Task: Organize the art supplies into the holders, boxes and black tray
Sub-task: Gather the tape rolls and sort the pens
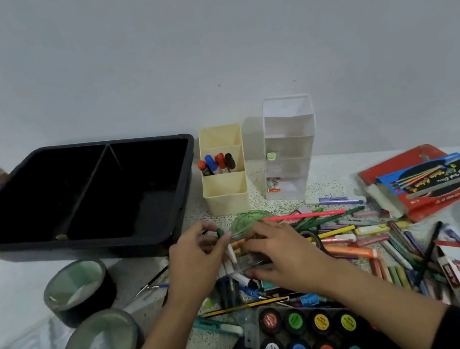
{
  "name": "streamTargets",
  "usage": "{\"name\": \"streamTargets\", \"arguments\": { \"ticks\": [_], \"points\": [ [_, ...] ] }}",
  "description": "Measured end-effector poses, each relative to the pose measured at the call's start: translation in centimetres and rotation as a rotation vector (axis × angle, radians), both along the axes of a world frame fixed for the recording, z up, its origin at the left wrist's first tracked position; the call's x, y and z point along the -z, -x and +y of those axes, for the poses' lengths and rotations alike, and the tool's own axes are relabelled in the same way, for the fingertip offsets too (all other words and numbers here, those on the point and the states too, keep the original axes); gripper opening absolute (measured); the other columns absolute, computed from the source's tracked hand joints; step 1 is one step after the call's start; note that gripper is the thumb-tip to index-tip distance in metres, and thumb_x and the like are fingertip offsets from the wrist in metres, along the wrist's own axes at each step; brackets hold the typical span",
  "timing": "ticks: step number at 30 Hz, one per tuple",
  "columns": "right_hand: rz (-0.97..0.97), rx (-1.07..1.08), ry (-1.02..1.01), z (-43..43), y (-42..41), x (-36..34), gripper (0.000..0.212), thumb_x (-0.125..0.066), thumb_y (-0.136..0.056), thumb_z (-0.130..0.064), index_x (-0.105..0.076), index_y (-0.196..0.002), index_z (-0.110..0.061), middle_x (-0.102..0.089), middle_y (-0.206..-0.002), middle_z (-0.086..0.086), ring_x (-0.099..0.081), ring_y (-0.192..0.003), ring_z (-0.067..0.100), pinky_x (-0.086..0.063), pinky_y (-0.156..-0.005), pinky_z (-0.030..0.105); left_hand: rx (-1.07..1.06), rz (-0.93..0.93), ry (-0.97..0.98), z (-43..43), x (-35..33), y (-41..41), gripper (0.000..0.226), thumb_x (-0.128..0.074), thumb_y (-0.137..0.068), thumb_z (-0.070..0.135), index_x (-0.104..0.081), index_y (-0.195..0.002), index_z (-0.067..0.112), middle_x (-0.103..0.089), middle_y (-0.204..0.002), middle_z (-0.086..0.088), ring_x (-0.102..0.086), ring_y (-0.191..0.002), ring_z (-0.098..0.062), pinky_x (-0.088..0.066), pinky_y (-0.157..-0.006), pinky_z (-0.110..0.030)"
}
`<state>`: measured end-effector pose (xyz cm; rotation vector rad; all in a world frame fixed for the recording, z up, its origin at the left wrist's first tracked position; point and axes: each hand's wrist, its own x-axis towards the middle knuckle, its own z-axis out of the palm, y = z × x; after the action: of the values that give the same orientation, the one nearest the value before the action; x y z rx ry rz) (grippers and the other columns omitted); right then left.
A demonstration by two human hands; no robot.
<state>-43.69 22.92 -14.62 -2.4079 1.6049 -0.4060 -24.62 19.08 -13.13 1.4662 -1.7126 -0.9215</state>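
Hands (pixel 279 254) amid scattered art supplies (pixel 353 237)

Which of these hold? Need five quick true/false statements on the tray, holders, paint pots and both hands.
1. Four markers stand in the cream holder's middle compartment. True.
2. The paint pots sit in the black tray. False: they lie on the table, at its near edge.
3. The left hand pinches a small green-capped item. True.
4. The white holder stands left of the cream holder. False: it stands to its right.
5. The right hand hovers over the black tray. False: it is down on the loose pile, gripping a clear plastic piece.
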Motion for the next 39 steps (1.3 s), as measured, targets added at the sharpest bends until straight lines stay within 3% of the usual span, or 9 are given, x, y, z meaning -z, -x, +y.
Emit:
{"name": "streamTargets", "arguments": {
  "ticks": [4, 9, 14, 17, 20, 24, 30, 36, 39],
  "points": [
    [-0.040, 0.007, -0.005, 0.7, 0.2, 0.3, 0.032, -0.066, -0.090, -0.046, -0.069, -0.113, -0.024, -0.058, -0.117, -0.006, -0.052, -0.113, 0.020, -0.046, -0.095, 0.044, 0.050, -0.136, 0.105, -0.5, 1.5, 0.6, 0.015, -0.082, -0.083, 0.027, -0.068, -0.079, 0.024, -0.064, -0.069, 0.007, -0.059, -0.060, -0.008, -0.046, -0.055, -0.017],
    [-0.044, 0.044, -0.011, 1.4, 0.2, 0.5, 0.031, -0.064, -0.093, -0.043, -0.072, -0.113, -0.021, -0.059, -0.117, -0.003, -0.053, -0.114, 0.020, -0.046, -0.093, 0.046, 0.133, -0.219, 0.234, -0.3, 1.6, 0.7, 0.007, -0.079, -0.085, 0.014, -0.074, -0.088, 0.017, -0.063, -0.085, 0.009, -0.058, -0.071, -0.003, -0.045, -0.062, -0.011],
    [-0.026, 0.080, -0.031, 1.7, -0.5, 0.1, 0.039, -0.050, -0.098, -0.055, -0.058, -0.130, -0.034, -0.055, -0.122, -0.007, -0.047, -0.119, 0.017, -0.041, -0.097, 0.041, 0.227, -0.210, 0.239, -0.7, 1.7, -0.2, 0.011, -0.079, -0.086, 0.014, -0.074, -0.092, 0.022, -0.065, -0.083, 0.014, -0.057, -0.069, -0.007, -0.044, -0.060, -0.016],
    [0.005, 0.096, -0.035, 1.7, -1.0, -0.1, 0.037, -0.049, -0.098, -0.055, -0.057, -0.131, -0.041, -0.050, -0.117, -0.005, -0.044, -0.117, 0.018, -0.039, -0.093, 0.042, 0.253, -0.239, 0.301, -0.1, 1.6, -1.3, 0.013, -0.073, -0.091, 0.018, -0.074, -0.103, 0.021, -0.061, -0.095, 0.018, -0.053, -0.085, 0.002, -0.043, -0.076, -0.012],
    [0.037, 0.104, -0.061, 1.7, -1.2, -0.6, 0.035, -0.048, -0.098, -0.054, -0.059, -0.130, -0.042, -0.047, -0.118, -0.005, -0.041, -0.117, 0.017, -0.038, -0.092, 0.044, 0.273, -0.438, 0.231, 0.6, 1.9, -3.2, 0.055, -0.051, -0.091, 0.060, -0.060, -0.134, 0.028, -0.054, -0.130, 0.014, -0.041, -0.124, -0.006, -0.038, -0.106, -0.039],
    [0.085, 0.118, -0.043, 1.6, -1.8, -1.1, 0.040, -0.037, -0.098, -0.062, -0.057, -0.126, -0.042, -0.051, -0.118, -0.004, -0.045, -0.115, 0.021, -0.036, -0.092, 0.045, 0.343, -0.693, 0.111, 1.2, 2.4, -5.3, 0.099, -0.024, -0.070, 0.086, -0.028, -0.156, 0.036, -0.030, -0.156, 0.016, -0.021, -0.144, -0.009, -0.016, -0.111, -0.042],
    [0.121, 0.160, -0.023, 1.2, -3.1, -1.7, 0.032, -0.046, -0.099, -0.054, -0.066, -0.117, -0.038, -0.052, -0.116, -0.003, -0.048, -0.111, 0.026, -0.032, -0.092, 0.046, 0.359, -0.673, 0.102, 0.4, 2.2, -5.3, 0.084, -0.059, -0.087, 0.066, -0.023, -0.157, 0.037, -0.028, -0.158, 0.017, -0.023, -0.144, -0.009, -0.017, -0.114, -0.045],
    [0.030, 0.159, -0.019, 1.0, -3.2, -1.9, 0.033, -0.049, -0.097, -0.054, -0.065, -0.119, -0.036, -0.050, -0.115, -0.010, -0.045, -0.112, 0.019, -0.032, -0.091, 0.042, 0.395, -0.534, 0.116, 1.0, 1.4, -6.1, 0.083, -0.054, -0.081, 0.076, -0.034, -0.152, 0.039, -0.031, -0.154, 0.021, -0.026, -0.141, 0.000, -0.017, -0.116, -0.038],
    [-0.053, 0.118, 0.045, 0.8, -3.9, -2.1, 0.039, -0.040, -0.095, -0.057, -0.066, -0.113, -0.034, -0.053, -0.105, -0.013, -0.049, -0.103, 0.015, -0.038, -0.087, 0.041, 0.408, -0.426, 0.193, 1.8, -1.0, -7.5, 0.052, -0.060, -0.094, 0.051, -0.049, -0.144, 0.036, -0.046, -0.140, 0.023, -0.040, -0.126, 0.007, -0.036, -0.110, -0.026]
  ]
}}
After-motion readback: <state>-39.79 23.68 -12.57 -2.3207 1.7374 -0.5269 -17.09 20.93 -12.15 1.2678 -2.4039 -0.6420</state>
